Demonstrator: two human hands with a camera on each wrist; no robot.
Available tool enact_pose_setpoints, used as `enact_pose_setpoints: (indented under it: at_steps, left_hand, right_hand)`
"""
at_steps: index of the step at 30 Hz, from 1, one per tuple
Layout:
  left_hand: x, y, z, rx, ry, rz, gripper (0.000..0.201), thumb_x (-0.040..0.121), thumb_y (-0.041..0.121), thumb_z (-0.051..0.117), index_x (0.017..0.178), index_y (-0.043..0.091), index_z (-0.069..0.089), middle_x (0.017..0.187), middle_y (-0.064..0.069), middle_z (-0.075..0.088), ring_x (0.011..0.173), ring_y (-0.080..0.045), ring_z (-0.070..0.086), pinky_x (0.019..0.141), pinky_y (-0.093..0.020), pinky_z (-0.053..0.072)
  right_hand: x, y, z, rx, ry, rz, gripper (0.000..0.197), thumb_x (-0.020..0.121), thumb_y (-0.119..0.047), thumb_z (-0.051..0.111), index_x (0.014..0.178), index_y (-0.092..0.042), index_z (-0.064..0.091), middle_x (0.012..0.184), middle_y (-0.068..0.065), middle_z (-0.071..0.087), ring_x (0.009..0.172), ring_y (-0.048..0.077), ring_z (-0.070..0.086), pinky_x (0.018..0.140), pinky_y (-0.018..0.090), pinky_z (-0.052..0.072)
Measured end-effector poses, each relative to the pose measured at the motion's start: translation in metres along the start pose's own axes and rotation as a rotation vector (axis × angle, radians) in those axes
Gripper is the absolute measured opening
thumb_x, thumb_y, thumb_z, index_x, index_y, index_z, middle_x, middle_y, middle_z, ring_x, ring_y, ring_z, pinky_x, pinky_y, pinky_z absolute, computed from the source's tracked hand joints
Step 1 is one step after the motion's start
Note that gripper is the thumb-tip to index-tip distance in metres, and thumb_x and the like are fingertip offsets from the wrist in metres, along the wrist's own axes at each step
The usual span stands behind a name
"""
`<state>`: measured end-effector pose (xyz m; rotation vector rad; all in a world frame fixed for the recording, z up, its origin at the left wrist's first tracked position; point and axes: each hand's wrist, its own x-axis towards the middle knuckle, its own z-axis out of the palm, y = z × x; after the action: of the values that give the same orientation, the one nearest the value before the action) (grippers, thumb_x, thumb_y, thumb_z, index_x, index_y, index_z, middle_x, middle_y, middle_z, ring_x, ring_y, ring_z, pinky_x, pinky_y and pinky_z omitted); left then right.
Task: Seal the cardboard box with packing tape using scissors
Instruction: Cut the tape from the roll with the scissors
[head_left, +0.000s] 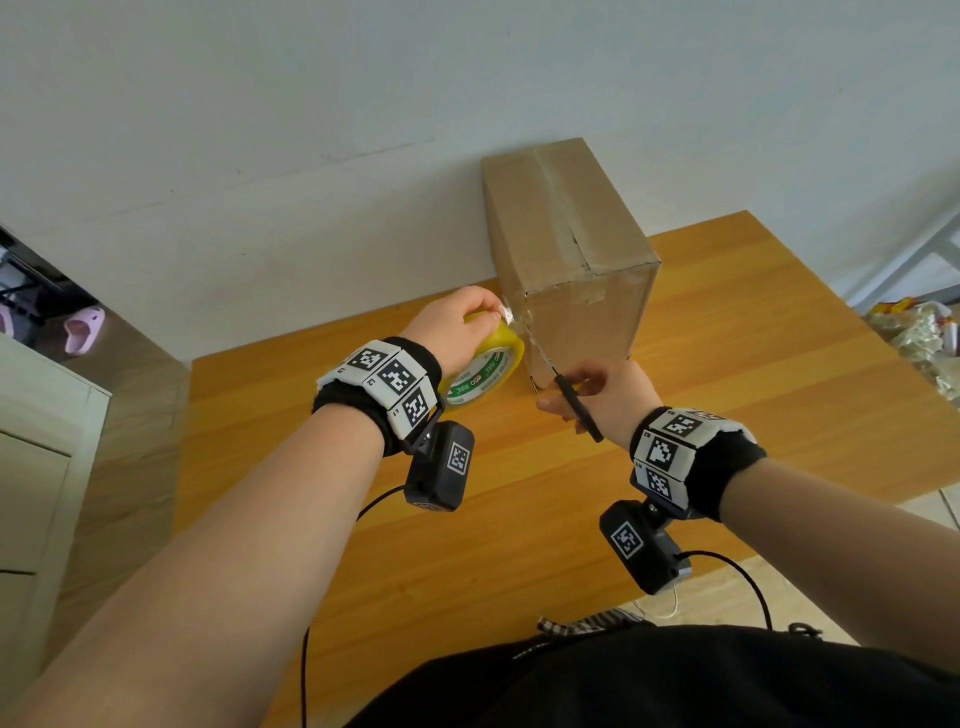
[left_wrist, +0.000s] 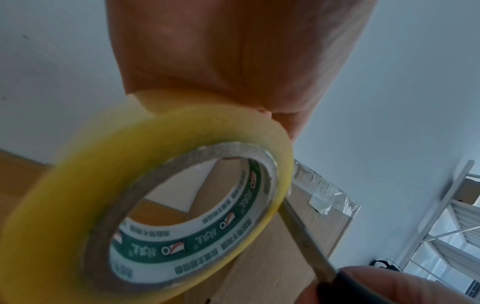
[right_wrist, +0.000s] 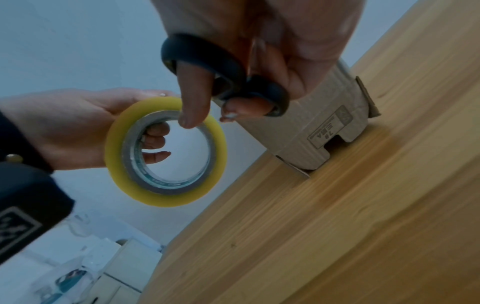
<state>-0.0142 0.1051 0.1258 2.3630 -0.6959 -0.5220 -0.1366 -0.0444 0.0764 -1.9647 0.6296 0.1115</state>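
Cardboard box (head_left: 566, 270) edge; scissors (head_left: 576, 405) beside tape roll (head_left: 488, 371).

I seem to be at home, in a plain room: my wooden table (head_left: 727, 364) stands against a bare white wall (head_left: 311, 104), pink slippers (head_left: 83, 328) lie on the floor beyond its left edge, beside a white cabinet (head_left: 47, 467).

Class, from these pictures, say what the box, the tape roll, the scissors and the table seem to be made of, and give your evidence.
Box: brown corrugated cardboard, matte; creased seams, torn flap edge.
Tape roll: glossy, translucent yellowish plastic film on a printed core, probably card.
Scissors: dull grey blades, likely steel; black handle loops, probably plastic.
Table: wood or wood-look laminate; striped grain, satin sheen.
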Motion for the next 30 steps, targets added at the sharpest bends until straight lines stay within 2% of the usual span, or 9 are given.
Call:
enact_pose_setpoints:
  at_steps: [4,9,10,13,17,22,25,28,30]
  left_hand:
    - [-0.004,0.000,-0.001,-0.030,0.008,0.008,0.021,0.097,0.028,0.041,0.113,0.026,0.054,0.110,0.008,0.052,0.099,-0.012,0.048,0.079,-0.026,0.039]
    - [-0.008,-0.006,-0.001,-0.034,0.009,0.023,0.021,0.097,0.026,0.040,0.113,0.025,0.055,0.124,0.005,0.055,0.109,-0.013,0.050,0.084,-0.024,0.037]
    - [-0.009,-0.008,-0.001,-0.036,0.008,0.019,0.022,0.097,0.026,0.040,0.113,0.024,0.055,0.126,0.005,0.055,0.111,-0.013,0.050,0.085,-0.024,0.037]
    - [-0.014,-0.014,0.003,-0.035,0.006,0.011,0.023,0.098,0.025,0.040,0.115,0.023,0.055,0.127,0.005,0.054,0.115,-0.014,0.049,0.086,-0.024,0.036]
    - [-0.022,-0.021,0.009,-0.056,-0.019,-0.027,0.023,0.098,0.025,0.040,0.116,0.023,0.054,0.126,0.007,0.052,0.109,-0.010,0.046,0.086,-0.023,0.035]
    - [-0.029,-0.027,0.016,-0.061,-0.051,-0.084,0.024,0.098,0.029,0.039,0.118,0.024,0.051,0.124,0.006,0.050,0.103,-0.012,0.047,0.082,-0.024,0.036]
    - [-0.032,-0.028,0.019,-0.064,-0.057,-0.089,0.025,0.098,0.030,0.039,0.120,0.024,0.051,0.127,0.004,0.051,0.101,-0.011,0.046,0.081,-0.023,0.037]
    - [-0.031,-0.028,0.021,-0.064,-0.057,-0.094,0.025,0.098,0.031,0.040,0.120,0.024,0.051,0.117,0.004,0.053,0.091,-0.010,0.050,0.069,-0.021,0.040]
    - [-0.030,-0.027,0.022,-0.059,-0.063,-0.094,0.025,0.098,0.030,0.040,0.120,0.024,0.050,0.106,0.005,0.052,0.082,-0.010,0.049,0.062,-0.021,0.040]
  right_hand:
    - [0.005,0.001,-0.007,-0.313,0.032,-0.033,0.040,0.069,-0.041,0.078,0.100,-0.019,0.067,0.080,-0.001,0.062,0.075,0.019,0.060,0.063,0.026,0.047]
    - [0.012,0.009,-0.004,-0.617,-0.073,-0.042,0.023,0.081,-0.029,0.069,0.095,-0.012,0.067,0.060,-0.007,0.055,0.060,0.014,0.054,0.056,0.025,0.048]
    - [0.014,0.013,0.001,-0.706,-0.111,-0.039,0.022,0.082,-0.027,0.066,0.097,-0.010,0.066,0.063,-0.005,0.057,0.062,0.016,0.054,0.057,0.027,0.050]
    - [0.018,0.028,0.017,-0.880,-0.207,0.005,0.028,0.084,-0.019,0.060,0.110,-0.009,0.055,0.093,0.009,0.063,0.080,0.026,0.057,0.065,0.032,0.052]
    - [0.021,0.043,0.034,-0.914,-0.255,0.047,0.033,0.088,-0.020,0.059,0.117,-0.009,0.046,0.105,0.012,0.061,0.092,0.028,0.060,0.062,0.032,0.048]
    - [0.023,0.053,0.047,-1.027,-0.307,0.049,0.023,0.095,-0.020,0.048,0.115,-0.010,0.053,0.105,0.008,0.061,0.088,0.024,0.058,0.063,0.030,0.044]
    - [0.022,0.051,0.050,-1.103,-0.307,0.061,0.022,0.095,-0.017,0.045,0.112,-0.012,0.057,0.106,0.007,0.061,0.093,0.024,0.060,0.064,0.029,0.044]
    - [0.020,0.040,0.049,-0.996,-0.218,0.003,0.024,0.096,-0.019,0.044,0.114,-0.012,0.057,0.108,0.008,0.057,0.094,0.026,0.059,0.067,0.032,0.047]
    - [0.016,0.026,0.045,-0.736,-0.046,-0.136,0.026,0.095,-0.021,0.045,0.114,-0.012,0.060,0.110,0.010,0.058,0.095,0.029,0.058,0.072,0.033,0.048]
